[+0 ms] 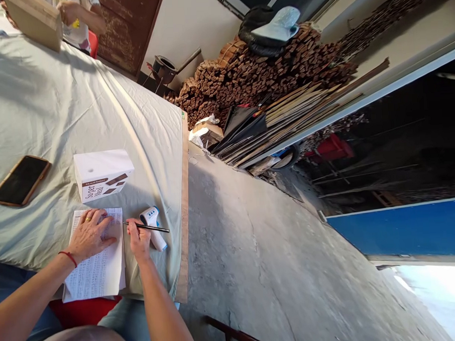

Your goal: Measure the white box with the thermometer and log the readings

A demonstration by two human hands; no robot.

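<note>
My left hand lies flat with its fingers spread over the upper part of a notebook, whose page is covered in handwriting. Just right of the page, my right hand pinches a dark pen, its tip pointing left toward the paper's edge. Beneath and beside the pen sits a white and blue infrared thermometer on the cloth. Beyond the notebook stands a white box with brown print. A phone with a dark screen rests farther left.
A pale cloth covers the table, whose wooden edge shows on the right. Across the table, another person's hand is near a cardboard box. Stacked wood lines the wall beyond the concrete floor.
</note>
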